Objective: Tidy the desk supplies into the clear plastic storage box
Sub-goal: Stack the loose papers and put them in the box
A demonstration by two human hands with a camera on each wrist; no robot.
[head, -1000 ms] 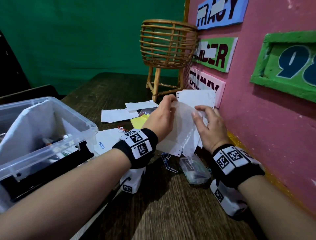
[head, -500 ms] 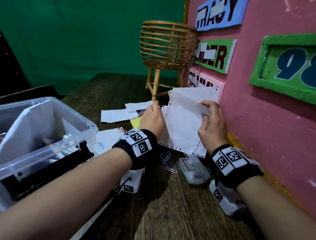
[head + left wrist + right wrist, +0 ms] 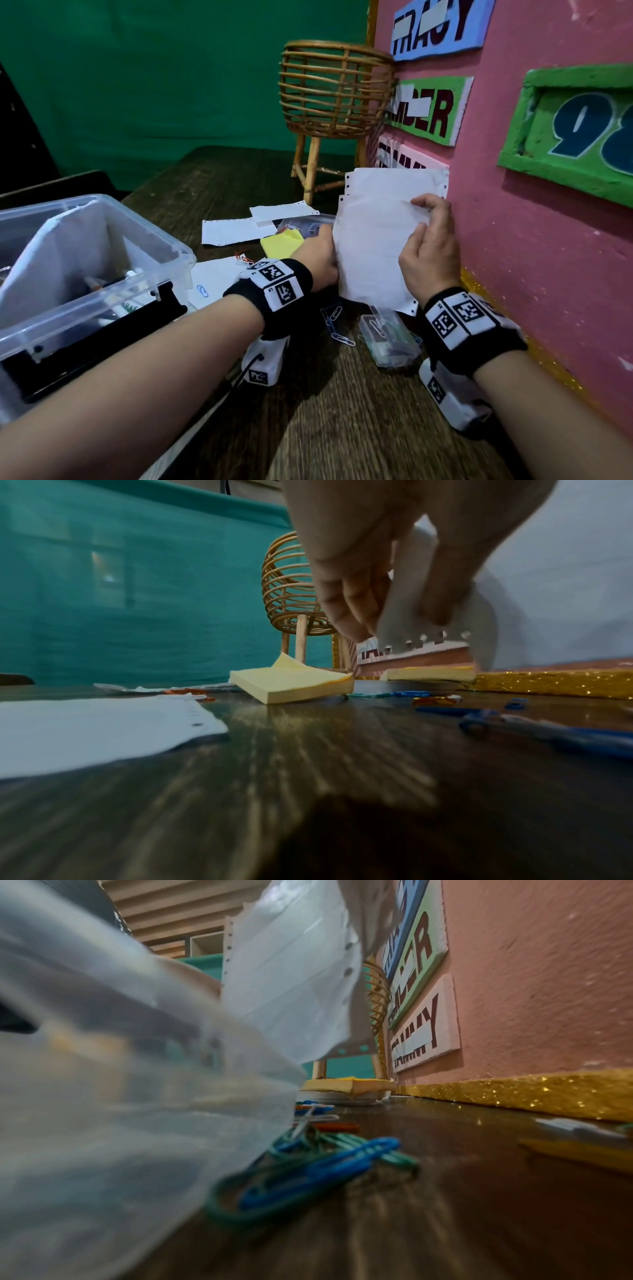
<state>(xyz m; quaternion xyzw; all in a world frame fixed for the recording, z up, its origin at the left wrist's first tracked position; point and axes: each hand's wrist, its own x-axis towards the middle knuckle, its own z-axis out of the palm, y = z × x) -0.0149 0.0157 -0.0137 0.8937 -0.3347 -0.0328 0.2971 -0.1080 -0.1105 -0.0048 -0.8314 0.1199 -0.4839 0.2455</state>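
Both hands hold a stack of white punched paper sheets (image 3: 373, 240) upright above the desk, near the pink wall. My left hand (image 3: 317, 255) pinches the stack's left edge; in the left wrist view its fingers (image 3: 346, 593) and thumb clamp the paper (image 3: 407, 615). My right hand (image 3: 428, 250) grips the right edge with the thumb on the front. The sheets (image 3: 291, 969) hang in the right wrist view; that hand is out of its frame. The clear plastic storage box (image 3: 144, 236) stands at the left with pens and a sheet inside.
On the desk lie more white sheets (image 3: 236, 231), yellow sticky-note pads (image 3: 282, 241) (image 3: 291, 683), scattered paper clips (image 3: 337, 325) (image 3: 308, 1167) and a small clear case (image 3: 388, 337). A rattan basket stand (image 3: 334, 92) stands at the back. The pink wall (image 3: 531, 274) runs along the right.
The sheets were loose and fanned out low over the desk. Both hands have lifted them and squared them into an upright stack, the right hand shifting to the right edge.
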